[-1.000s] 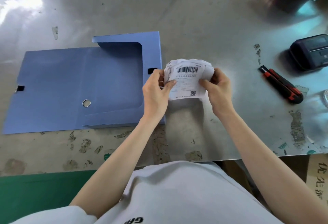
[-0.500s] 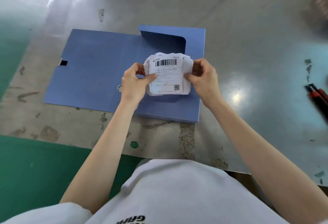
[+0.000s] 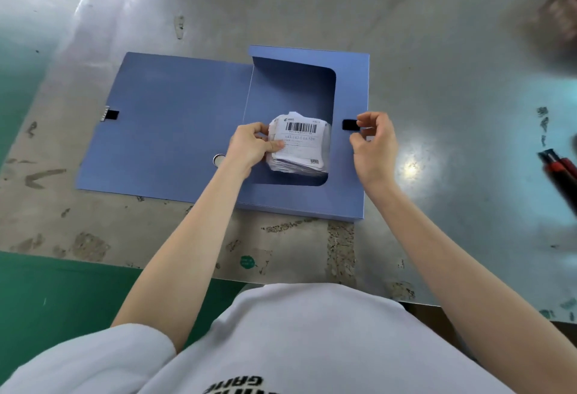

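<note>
**Slips going into the file box, lid not yet closed**

Nearest us, our left hand (image 3: 249,145) grips the stack of barcode slips (image 3: 299,147), thumb pressed on the top sheet and fingers wrapped round its left edge. Our right hand (image 3: 374,143) has nothing in it; its fingers are half curled just beside the black fastener tab (image 3: 349,125). The stack sits inside the tray of the blue file box (image 3: 349,200), close to the right wall. It looks to be resting on the tray floor, though our hand hides that edge. We judge the loading nearly done. What remains is letting go, folding the open lid (image 3: 175,118) over and fastening it. A cutter (image 3: 559,165) lies far right on the metal table (image 3: 437,50).
</note>
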Demonstrator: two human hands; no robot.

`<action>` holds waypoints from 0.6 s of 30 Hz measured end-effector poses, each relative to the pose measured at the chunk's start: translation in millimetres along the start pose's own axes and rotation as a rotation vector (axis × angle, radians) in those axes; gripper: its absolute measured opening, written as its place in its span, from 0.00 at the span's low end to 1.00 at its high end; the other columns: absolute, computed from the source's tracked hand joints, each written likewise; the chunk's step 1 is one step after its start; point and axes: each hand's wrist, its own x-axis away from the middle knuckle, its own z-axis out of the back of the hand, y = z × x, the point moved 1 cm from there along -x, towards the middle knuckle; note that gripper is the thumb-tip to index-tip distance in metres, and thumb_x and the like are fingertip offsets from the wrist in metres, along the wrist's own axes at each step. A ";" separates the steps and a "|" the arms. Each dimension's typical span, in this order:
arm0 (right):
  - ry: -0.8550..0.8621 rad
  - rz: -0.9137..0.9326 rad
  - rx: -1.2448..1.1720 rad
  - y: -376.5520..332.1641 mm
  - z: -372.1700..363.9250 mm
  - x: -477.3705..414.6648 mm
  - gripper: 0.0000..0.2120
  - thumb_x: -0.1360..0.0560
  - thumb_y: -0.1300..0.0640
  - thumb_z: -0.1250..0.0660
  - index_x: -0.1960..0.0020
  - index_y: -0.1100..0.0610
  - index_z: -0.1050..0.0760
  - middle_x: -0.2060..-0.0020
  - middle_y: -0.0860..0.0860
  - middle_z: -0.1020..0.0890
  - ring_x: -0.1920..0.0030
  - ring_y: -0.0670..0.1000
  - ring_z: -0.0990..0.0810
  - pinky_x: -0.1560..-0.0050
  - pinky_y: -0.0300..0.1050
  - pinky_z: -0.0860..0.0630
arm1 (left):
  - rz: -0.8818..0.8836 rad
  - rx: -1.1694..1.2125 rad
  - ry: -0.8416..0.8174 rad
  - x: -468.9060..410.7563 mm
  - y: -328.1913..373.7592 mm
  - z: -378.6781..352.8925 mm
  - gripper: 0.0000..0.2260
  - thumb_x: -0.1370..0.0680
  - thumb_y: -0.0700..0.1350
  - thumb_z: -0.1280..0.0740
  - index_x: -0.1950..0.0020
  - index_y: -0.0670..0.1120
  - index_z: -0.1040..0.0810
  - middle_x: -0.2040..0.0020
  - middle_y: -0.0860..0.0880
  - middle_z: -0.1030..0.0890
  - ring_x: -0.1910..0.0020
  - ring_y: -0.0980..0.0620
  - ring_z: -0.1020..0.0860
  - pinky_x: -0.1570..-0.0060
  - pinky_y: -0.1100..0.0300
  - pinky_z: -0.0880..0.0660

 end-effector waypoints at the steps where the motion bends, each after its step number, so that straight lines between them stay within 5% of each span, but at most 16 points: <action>1: 0.008 0.008 0.025 1.3 0.8 1.1 0.13 0.27 0.68 0.39 0.46 0.56 0.29 0.46 0.52 0.24 0.48 0.49 0.27 0.50 0.36 0.30 | -0.002 -0.001 -0.001 -1.7 0.7 -6.1 0.12 0.32 0.37 0.23 0.52 0.41 0.21 0.64 0.48 0.22 0.58 0.46 0.22 0.50 0.51 0.21; 4: 0.015 0.007 0.075 5.5 2.5 4.9 0.15 0.28 0.69 0.38 0.42 0.58 0.29 0.45 0.51 0.28 0.41 0.51 0.29 0.43 0.44 0.29 | -0.085 -0.251 0.081 -5.1 2.3 -17.7 0.12 0.32 0.44 0.23 0.53 0.42 0.21 0.63 0.50 0.23 0.59 0.49 0.25 0.55 0.57 0.26; 7: -0.021 0.005 0.129 10.9 1.6 10.7 0.18 0.28 0.67 0.36 0.39 0.59 0.31 0.40 0.52 0.29 0.38 0.53 0.32 0.41 0.42 0.32 | -0.138 -0.472 0.162 -1.2 -0.3 -17.9 0.14 0.30 0.50 0.25 0.51 0.43 0.22 0.55 0.48 0.20 0.51 0.47 0.24 0.50 0.54 0.27; 10: -0.068 0.047 0.184 13.7 -1.6 17.9 0.23 0.28 0.63 0.31 0.35 0.59 0.33 0.36 0.53 0.32 0.37 0.54 0.33 0.40 0.38 0.37 | -0.169 -0.468 0.234 7.1 -2.4 -8.5 0.14 0.26 0.51 0.30 0.45 0.44 0.23 0.48 0.48 0.19 0.45 0.47 0.24 0.50 0.57 0.32; 14: -0.121 0.081 0.323 12.5 -11.0 23.6 0.35 0.32 0.55 0.25 0.30 0.58 0.38 0.30 0.55 0.39 0.31 0.57 0.39 0.31 0.49 0.38 | -0.163 -0.271 0.388 26.8 -13.8 13.3 0.13 0.24 0.44 0.34 0.41 0.42 0.25 0.42 0.46 0.23 0.42 0.47 0.25 0.45 0.58 0.31; 18: -0.140 0.096 0.472 14.4 -17.1 25.7 0.39 0.32 0.53 0.25 0.28 0.55 0.41 0.27 0.55 0.45 0.30 0.59 0.43 0.30 0.52 0.41 | 0.006 -0.213 0.635 51.2 -36.7 31.6 0.20 0.24 0.45 0.34 0.34 0.43 0.31 0.31 0.43 0.35 0.34 0.42 0.37 0.39 0.51 0.34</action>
